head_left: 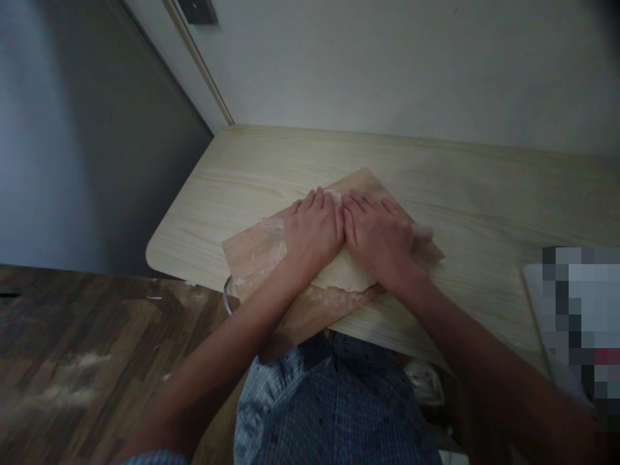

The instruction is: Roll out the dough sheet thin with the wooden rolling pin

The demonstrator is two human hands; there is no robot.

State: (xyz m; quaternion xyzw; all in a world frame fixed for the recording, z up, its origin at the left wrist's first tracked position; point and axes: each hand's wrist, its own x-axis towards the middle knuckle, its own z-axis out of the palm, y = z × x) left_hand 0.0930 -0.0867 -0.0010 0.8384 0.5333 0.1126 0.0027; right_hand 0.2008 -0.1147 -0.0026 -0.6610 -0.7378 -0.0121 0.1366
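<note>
A sheet of pale dough [346,274] lies on a wooden cutting board [295,320] dusted with white flour. Across the dough runs a rolling pin [423,233], mostly covered by my hands, its ends showing at either side. My left hand [314,226] rests palm down over the pin, fingers stretched forward and lying flat. Close beside it, my right hand [378,229] presses down the same way, its fingers extended and slightly spread. The thumbs meet near the middle. Part of the dough shows beyond the fingertips, and more of it shows between my wrists.
The board sits askew on a light wood table [484,194], its near corner jutting past the front edge. A metal ring handle [227,297] shows at its left. A wall rises behind. At right stands a pale object [537,303], partly pixelated. A clear plastic container [425,382] is below the table edge.
</note>
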